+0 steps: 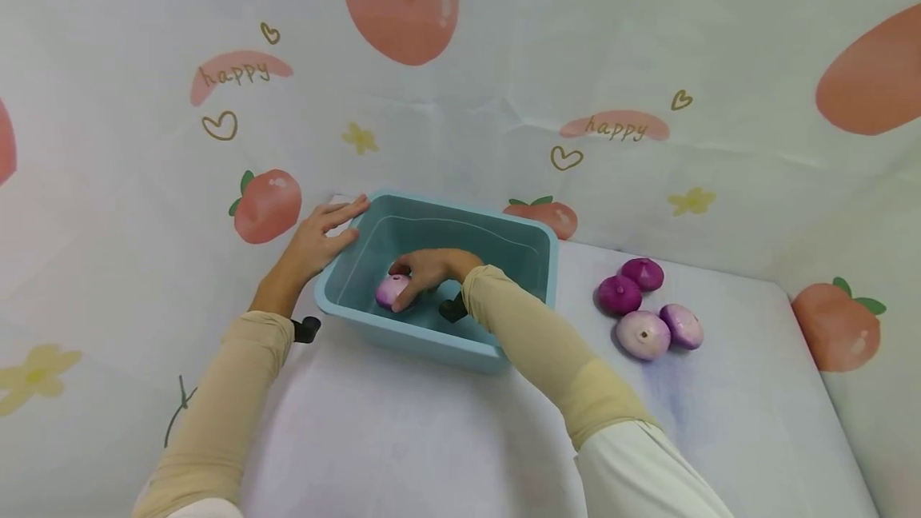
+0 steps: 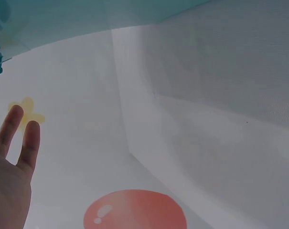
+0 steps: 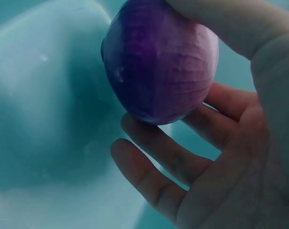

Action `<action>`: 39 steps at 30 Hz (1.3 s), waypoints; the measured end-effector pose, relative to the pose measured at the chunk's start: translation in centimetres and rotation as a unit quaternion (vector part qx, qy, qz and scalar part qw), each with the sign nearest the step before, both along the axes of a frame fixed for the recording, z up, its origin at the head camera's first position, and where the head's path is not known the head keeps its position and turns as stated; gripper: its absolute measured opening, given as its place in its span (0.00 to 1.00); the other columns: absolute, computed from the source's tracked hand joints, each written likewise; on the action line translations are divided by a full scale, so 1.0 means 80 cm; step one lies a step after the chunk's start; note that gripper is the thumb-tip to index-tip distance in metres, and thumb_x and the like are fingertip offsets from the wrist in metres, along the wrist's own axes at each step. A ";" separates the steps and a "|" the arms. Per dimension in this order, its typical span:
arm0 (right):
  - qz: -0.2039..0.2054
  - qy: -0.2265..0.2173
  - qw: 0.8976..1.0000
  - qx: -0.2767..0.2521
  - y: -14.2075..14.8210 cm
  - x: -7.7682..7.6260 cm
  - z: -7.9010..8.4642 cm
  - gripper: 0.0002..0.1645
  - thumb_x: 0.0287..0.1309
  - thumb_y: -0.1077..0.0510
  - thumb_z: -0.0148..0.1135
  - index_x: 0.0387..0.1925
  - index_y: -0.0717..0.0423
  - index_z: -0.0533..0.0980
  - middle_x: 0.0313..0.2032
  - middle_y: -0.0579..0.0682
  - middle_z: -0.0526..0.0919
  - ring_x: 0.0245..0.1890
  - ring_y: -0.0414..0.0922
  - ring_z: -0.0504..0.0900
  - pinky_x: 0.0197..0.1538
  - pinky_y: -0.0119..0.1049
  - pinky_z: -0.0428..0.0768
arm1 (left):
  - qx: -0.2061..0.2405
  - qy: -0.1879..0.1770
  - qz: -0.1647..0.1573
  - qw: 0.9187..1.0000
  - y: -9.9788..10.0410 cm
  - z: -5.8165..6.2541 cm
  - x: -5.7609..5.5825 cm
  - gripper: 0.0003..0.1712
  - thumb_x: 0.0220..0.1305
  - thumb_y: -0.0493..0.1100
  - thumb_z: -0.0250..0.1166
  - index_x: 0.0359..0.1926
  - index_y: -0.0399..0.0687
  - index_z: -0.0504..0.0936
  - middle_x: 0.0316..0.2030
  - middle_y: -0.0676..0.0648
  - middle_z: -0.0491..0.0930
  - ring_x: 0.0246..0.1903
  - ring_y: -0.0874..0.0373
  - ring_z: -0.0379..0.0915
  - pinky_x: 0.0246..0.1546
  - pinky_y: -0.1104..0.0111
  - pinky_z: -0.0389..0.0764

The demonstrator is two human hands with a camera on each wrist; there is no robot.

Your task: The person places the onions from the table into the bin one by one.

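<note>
My right hand (image 1: 426, 268) reaches down into a blue-green plastic basin (image 1: 432, 346) and holds a purple and white onion (image 1: 392, 292) near its left end. In the right wrist view the thumb lies over one side of that onion (image 3: 158, 67) and fingers curl under the other, with two fingers (image 3: 149, 176) extended below it. My left hand (image 1: 321, 237) rests at the basin's left rim, fingers straight. The left wrist view shows spread fingers (image 2: 30, 143) beside the basin's side (image 2: 87, 16).
Right of the basin, two dark purple onions (image 1: 619, 295) and two paler ones (image 1: 643, 335) sit close together on the white tabletop (image 1: 403, 438). A white cloth printed with fruit (image 1: 268, 206) hangs behind and at the sides. The basin stands near the table's back edge.
</note>
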State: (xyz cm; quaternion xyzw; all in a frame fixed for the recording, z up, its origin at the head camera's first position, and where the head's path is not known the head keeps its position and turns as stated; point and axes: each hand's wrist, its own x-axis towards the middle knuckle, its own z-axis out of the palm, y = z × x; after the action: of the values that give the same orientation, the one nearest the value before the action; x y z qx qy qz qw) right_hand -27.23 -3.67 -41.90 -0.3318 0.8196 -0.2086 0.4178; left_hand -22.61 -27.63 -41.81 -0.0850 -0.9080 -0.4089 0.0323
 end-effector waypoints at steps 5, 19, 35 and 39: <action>0.001 -0.010 1.000 0.009 0.000 0.002 -0.004 0.52 0.57 0.40 0.73 0.76 0.50 0.61 0.72 0.51 0.69 0.66 0.46 0.71 0.61 0.39 0.82 | -0.004 -0.013 0.006 1.000 0.003 0.002 0.002 0.30 0.74 0.55 0.57 0.74 0.75 0.67 0.79 0.50 0.61 0.78 0.43 0.52 0.67 0.28 0.60; -0.003 -0.017 1.000 -0.007 -0.001 0.002 -0.007 0.52 0.55 0.41 0.74 0.76 0.52 0.62 0.72 0.52 0.70 0.68 0.47 0.72 0.62 0.42 0.82 | -0.004 -0.009 0.008 1.000 0.001 -0.001 0.003 0.30 0.74 0.56 0.56 0.74 0.76 0.66 0.79 0.52 0.61 0.77 0.43 0.53 0.66 0.29 0.62; -0.009 -0.024 0.999 -0.022 0.002 0.002 0.006 0.51 0.58 0.42 0.72 0.77 0.53 0.61 0.73 0.54 0.71 0.72 0.51 0.70 0.66 0.46 0.79 | -0.002 0.000 0.004 1.000 0.000 0.000 0.002 0.29 0.74 0.55 0.56 0.74 0.74 0.67 0.78 0.56 0.62 0.76 0.44 0.55 0.65 0.31 0.65; -0.002 -0.011 0.999 -0.036 0.004 0.001 0.016 0.50 0.61 0.41 0.69 0.77 0.54 0.60 0.73 0.56 0.71 0.73 0.51 0.70 0.67 0.46 0.79 | 0.010 0.010 -0.009 1.000 -0.001 -0.002 0.004 0.28 0.74 0.53 0.57 0.73 0.73 0.69 0.77 0.58 0.63 0.76 0.47 0.55 0.67 0.33 0.63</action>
State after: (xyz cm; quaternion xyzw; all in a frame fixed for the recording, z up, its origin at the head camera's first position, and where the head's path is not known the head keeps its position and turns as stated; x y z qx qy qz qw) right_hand -27.19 -3.39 -40.60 -0.3427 0.8075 -0.2420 0.4146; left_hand -22.30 -27.69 -41.94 -0.0965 -0.9027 -0.4174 0.0386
